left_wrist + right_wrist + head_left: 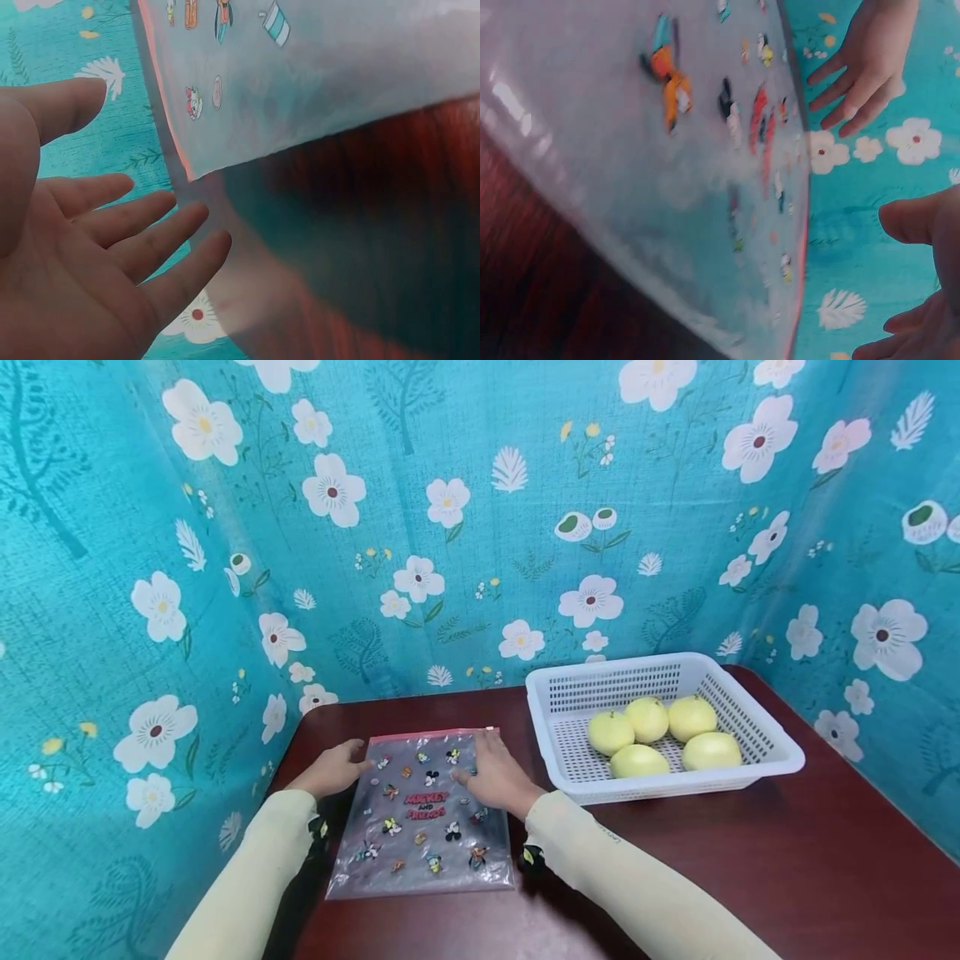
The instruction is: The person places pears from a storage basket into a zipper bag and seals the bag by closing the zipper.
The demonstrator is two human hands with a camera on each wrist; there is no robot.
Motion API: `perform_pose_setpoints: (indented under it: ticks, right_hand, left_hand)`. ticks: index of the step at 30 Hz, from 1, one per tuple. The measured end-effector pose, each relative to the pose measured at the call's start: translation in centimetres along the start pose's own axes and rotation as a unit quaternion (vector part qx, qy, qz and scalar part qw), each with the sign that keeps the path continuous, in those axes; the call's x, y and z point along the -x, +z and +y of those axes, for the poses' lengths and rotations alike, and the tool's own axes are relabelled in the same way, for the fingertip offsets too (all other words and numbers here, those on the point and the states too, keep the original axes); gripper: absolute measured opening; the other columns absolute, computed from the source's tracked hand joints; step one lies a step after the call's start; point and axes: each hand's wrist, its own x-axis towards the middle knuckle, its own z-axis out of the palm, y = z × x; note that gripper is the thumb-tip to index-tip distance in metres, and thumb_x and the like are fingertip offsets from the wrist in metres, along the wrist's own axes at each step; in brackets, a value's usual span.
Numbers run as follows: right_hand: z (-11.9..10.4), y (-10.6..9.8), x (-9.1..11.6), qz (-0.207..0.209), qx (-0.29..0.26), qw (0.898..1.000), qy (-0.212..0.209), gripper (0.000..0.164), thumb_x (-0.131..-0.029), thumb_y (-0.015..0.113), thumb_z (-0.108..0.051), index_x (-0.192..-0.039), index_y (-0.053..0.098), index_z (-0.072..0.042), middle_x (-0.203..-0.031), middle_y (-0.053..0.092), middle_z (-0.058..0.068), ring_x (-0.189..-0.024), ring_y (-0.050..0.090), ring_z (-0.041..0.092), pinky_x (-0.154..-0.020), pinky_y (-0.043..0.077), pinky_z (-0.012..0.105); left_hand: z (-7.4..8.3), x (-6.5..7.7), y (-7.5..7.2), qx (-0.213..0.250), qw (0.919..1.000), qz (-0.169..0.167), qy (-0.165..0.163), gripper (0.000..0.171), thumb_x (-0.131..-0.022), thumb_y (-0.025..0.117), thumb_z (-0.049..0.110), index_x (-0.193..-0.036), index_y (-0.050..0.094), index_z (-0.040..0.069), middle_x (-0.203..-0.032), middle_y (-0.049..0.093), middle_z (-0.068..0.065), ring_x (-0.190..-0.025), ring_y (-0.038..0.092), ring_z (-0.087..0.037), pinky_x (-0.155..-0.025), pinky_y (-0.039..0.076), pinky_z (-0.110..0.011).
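Observation:
A clear plastic zip bag (397, 860) printed with small cartoon figures and red lettering lies flat on the table, its red zip edge (405, 736) at the far side and a white slider at that edge's right end. My left hand (335, 770) is at the bag's left edge, fingers spread and relaxed; the left wrist view shows its palm (82, 277) holding nothing. Over the upper right part of the bag lies my right hand (501, 774), fingers extended toward the slider corner. Whether its fingertips touch the bag is hard to tell.
To the right stands a white perforated plastic basket (765, 752) holding several pale yellow-green round fruits (647, 720). The dark red-brown table (750, 852) has rounded far corners. A turquoise floral cloth (480, 560) hangs behind and along both sides.

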Motion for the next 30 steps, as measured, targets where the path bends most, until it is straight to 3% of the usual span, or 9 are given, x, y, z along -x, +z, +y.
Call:
perform_pose_setpoints:
  ticks: [8, 18, 25, 30]
  right_hand:
    - [1.9, 1.0, -1.0, 0.005, 0.014, 0.999, 0.036, 0.087, -0.094, 0.061, -0.042, -0.153, 0.016, 0.004, -0.157, 0.018, 0.022, -0.145, 0.012, 0.038, -0.114, 0.018, 0.048]
    - [2.7, 1.8, -1.7, 0.008, 0.002, 0.996, 0.092, 0.092, -0.09, 0.065, -0.044, -0.154, 0.016, 0.001, -0.151, 0.026, 0.032, -0.142, 0.016, 0.044, -0.112, 0.022, 0.054]
    - [2.9, 2.1, -1.8, -0.002, -0.024, 0.996, 0.083, 0.092, -0.09, 0.066, -0.04, -0.155, 0.014, -0.001, -0.152, 0.028, 0.028, -0.143, 0.016, 0.043, -0.113, 0.019, 0.053]
    - [3.2, 2.2, -2.0, 0.022, -0.074, 0.995, 0.068, 0.089, -0.088, 0.07, -0.034, -0.154, 0.019, -0.002, -0.151, 0.035, 0.022, -0.142, 0.023, 0.039, -0.112, 0.022, 0.052]
  left_hand:
    - [-0.5, -0.6, 0.9, 0.036, 0.9992, 0.001, -0.016, 0.063, -0.099, 0.056, 0.027, -0.147, 0.032, -0.005, -0.138, 0.046, -0.029, -0.122, 0.048, -0.045, -0.096, 0.04, -0.062]
    - [-1.0, -0.7, 1.8, 0.058, 0.9981, -0.005, -0.02, 0.054, -0.101, 0.052, 0.024, -0.143, 0.037, -0.005, -0.13, 0.054, -0.026, -0.114, 0.054, -0.04, -0.096, 0.041, -0.061]
    - [-0.8, -1.0, 1.9, 0.101, 0.9946, -0.011, -0.02, 0.052, -0.102, 0.043, 0.018, -0.148, 0.03, -0.003, -0.139, 0.047, -0.026, -0.124, 0.047, -0.043, -0.101, 0.035, -0.062]
    - [-1.1, -1.3, 1.8, 0.147, 0.9888, -0.007, -0.023, 0.054, -0.102, 0.044, 0.019, -0.148, 0.028, -0.004, -0.139, 0.046, -0.027, -0.125, 0.046, -0.045, -0.102, 0.033, -0.063]
